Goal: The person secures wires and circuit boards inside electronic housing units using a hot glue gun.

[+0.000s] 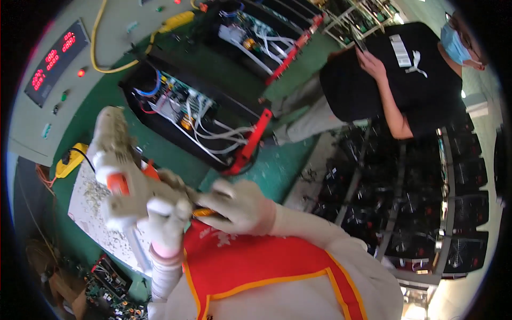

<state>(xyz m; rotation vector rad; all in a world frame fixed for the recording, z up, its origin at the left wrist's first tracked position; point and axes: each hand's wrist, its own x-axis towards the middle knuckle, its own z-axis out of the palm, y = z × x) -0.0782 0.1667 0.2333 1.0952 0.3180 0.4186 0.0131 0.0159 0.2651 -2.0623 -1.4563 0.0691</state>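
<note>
My left hand (168,221), in a white glove, is closed with its fingertips together, right beside a white gun-shaped tool (128,189) with orange parts. What those fingers hold is hidden. My right hand (242,208), gloved too, curls around a small yellow-orange piece (204,212) whose kind I cannot make out. The two hands nearly meet in front of my red apron (256,261). A greyish part reaches from the tool toward my fingers; blur hides where it ends.
An opened black device case (213,104) with wires and a red end plate lies ahead, another behind it. A speckled white board (88,205) is under the tool. At left stands a panel with a red display (56,61). A person (394,80) stands at right, near racks of black units (373,213).
</note>
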